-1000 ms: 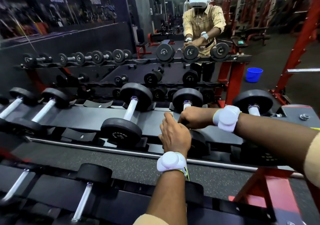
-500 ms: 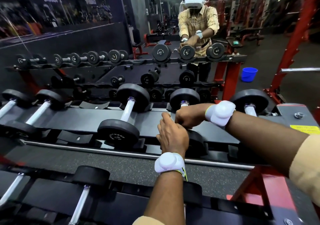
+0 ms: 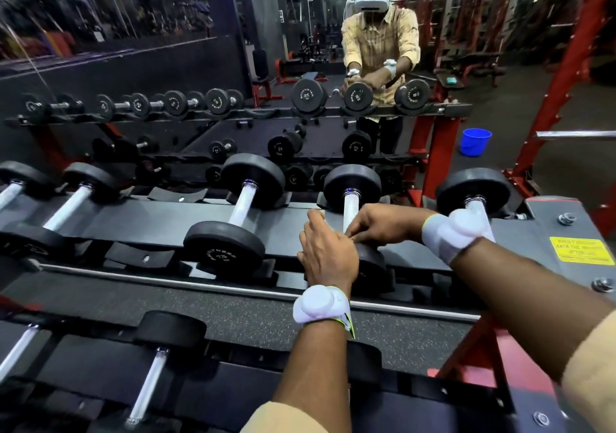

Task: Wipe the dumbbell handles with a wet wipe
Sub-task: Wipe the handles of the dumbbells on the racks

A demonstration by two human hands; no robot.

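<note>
Our left hand [image 3: 328,256] reaches forward on a straight forearm, back up and fingers curled. Our right hand [image 3: 380,224] crosses in from the right and touches it, fingers bent down, perhaps pinching something hidden beneath.

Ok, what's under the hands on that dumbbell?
The handle runs under them to the near weight, partly visible. The left hand and right hand cover the handle's near end. No wipe shows; it may be hidden.

My right hand [image 3: 380,227] grips a dumbbell handle [image 3: 350,207] at its near end, toward the rack's [image 3: 150,219] right end. My left hand [image 3: 328,256] meets it there, fingers hidden from me.
</note>
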